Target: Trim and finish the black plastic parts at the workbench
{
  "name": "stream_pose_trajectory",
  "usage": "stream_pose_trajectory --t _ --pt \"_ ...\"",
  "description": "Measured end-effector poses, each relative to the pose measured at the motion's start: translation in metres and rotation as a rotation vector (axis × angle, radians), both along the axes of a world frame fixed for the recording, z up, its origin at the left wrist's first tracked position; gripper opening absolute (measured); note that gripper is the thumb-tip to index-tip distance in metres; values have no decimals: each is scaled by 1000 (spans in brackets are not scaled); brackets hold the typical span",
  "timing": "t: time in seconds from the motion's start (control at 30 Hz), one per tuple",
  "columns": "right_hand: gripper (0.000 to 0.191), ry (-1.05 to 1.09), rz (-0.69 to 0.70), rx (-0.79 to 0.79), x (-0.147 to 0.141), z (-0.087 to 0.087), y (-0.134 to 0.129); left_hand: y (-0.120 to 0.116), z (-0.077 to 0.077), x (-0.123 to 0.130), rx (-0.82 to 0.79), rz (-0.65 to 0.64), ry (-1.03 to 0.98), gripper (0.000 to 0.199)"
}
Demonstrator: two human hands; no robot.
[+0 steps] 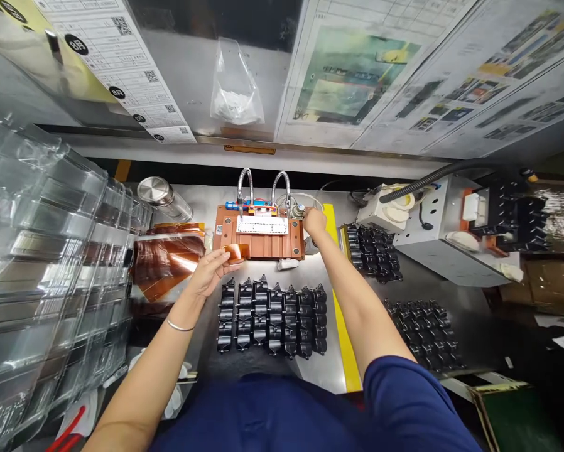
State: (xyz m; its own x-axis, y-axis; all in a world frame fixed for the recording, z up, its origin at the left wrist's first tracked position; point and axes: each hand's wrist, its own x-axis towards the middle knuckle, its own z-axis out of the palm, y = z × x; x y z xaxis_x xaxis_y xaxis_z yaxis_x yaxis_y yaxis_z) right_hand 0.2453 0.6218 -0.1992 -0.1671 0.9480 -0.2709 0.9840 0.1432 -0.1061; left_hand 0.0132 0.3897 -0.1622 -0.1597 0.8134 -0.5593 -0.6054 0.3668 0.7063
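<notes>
My left hand pinches a small piece of amber film between thumb and fingers, at the front left edge of a reddish-brown fixture. On the fixture lies a white perforated strip, with two bendable metal hoses arching over it. My right hand is closed at the fixture's far right corner, its fingertips at a small round item; what they grip is partly hidden. Rows of black plastic parts lie in front of the fixture, between my forearms.
Stacked clear plastic trays rise at the left. Beside them are amber film sheets and a lidded clear bottle. A yellow strip crosses the bench. More black parts and a grey machine stand right.
</notes>
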Motion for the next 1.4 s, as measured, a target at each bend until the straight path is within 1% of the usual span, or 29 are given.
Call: stream_pose_trajectory --t 0.07,0.13,0.23,0.27,0.33,0.37,0.4,0.43,0.47,0.5,0.57,0.6,0.63,0.67,0.73,0.83,0.9,0.93,1.0,1.1,1.17,1.23,1.3,1.4 --pt "33 12 0 -6 -3 0 6 5 -2 3 11 -35 1 24" --pt "34 27 -2 -12 -9 3 12 9 0 6 26 -63 5 29" --pt "31 41 3 -13 -20 19 13 13 9 9 54 -66 5 26" --pt "29 48 12 3 -23 25 7 13 13 10 64 -61 -3 24" --pt "26 146 27 58 -28 37 -15 11 19 9 83 -49 -29 24" --pt "26 271 23 80 -29 41 -30 10 22 8 92 -45 -44 25" --pt "26 452 -4 58 -29 43 -48 8 24 7 100 -37 -56 25" --pt "29 658 -62 -35 -29 44 -67 6 25 6 107 -25 -66 25" --pt "32 862 -155 -189 -28 43 -87 4 25 5 111 -12 -73 24" --pt "33 1033 -279 -380 -28 40 -105 2 24 3 113 -1 -78 22" --pt "35 1272 -510 -767 -28 34 -136 0 22 2 110 13 -86 19" --pt "35 1346 -600 -922 -29 32 -148 -1 21 3 109 18 -88 17" --pt "34 1403 -663 -1035 -31 30 -157 -2 20 3 107 21 -90 16" --pt "32 1449 -702 -1107 -33 28 -163 -2 19 4 106 24 -92 15" --pt "27 1526 -744 -1154 -37 26 -170 -2 19 6 106 24 -102 17" --pt "14 1611 -784 -1132 -42 22 -168 -4 20 7 110 14 -125 23" --pt "10 1649 -809 -1082 -41 18 -163 -4 20 5 111 22 -119 25" --pt "10 1660 -817 -1039 -39 16 -159 -4 19 3 103 24 -101 25" --pt "13 1640 -826 -882 -33 13 -149 2 17 0 48 24 -10 26" --pt "15 1547 -847 -598 -25 8 -130 24 8 -2 -138 19 217 20" --pt "16 1494 -866 -480 -24 4 -116 44 -2 -1 -259 26 324 17" --pt "17 1450 -878 -411 -26 0 -105 65 -13 1 -327 39 355 21" --pt "19 1408 -886 -361 -30 -4 -96 81 -23 2 -353 56 357 26" --pt "18 1359 -897 -344 -35 -9 -87 93 -33 -1 -386 70 363 30"
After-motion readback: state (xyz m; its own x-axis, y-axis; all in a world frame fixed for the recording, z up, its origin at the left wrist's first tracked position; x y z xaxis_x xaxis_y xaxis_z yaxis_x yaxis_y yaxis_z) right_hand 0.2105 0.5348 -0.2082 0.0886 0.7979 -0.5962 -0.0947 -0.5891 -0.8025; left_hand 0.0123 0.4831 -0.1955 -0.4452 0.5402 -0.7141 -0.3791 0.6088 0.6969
